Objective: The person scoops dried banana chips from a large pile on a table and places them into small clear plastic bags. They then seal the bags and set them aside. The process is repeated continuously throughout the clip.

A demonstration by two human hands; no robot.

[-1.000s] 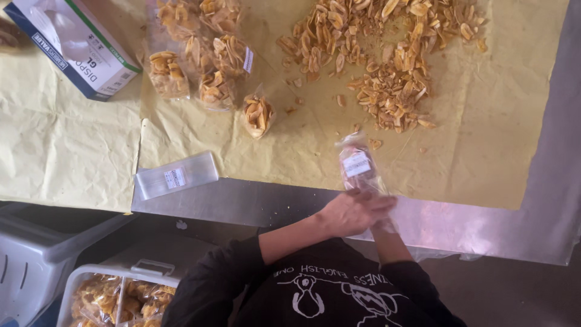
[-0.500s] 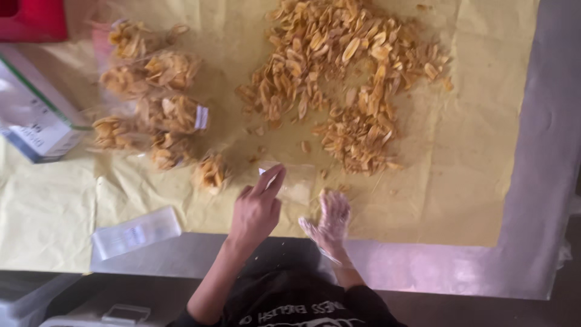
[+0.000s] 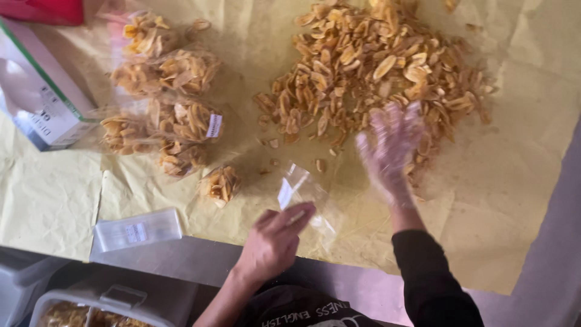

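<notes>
Nearest to you, at the bottom left, a lidded plastic tub holds more of the fried chips, and past it runs the bare grey metal edge of the surface. On that edge, overlapping the paper, lies a small stack of flat clear bags.

Your left hand pinches an empty clear bag with a small white label, holding it just above the yellow paper that covers the surface. Your right hand, in a thin clear glove, is spread open with nothing gripped, and it hovers blurred over the near edge of the loose chip pile.

To the left of the empty bag sits one small filled bag, and farther back a cluster of filled chip bags lies bunched together. At the far left a white cardboard box rests on the paper, with something red just beyond it in the corner.
</notes>
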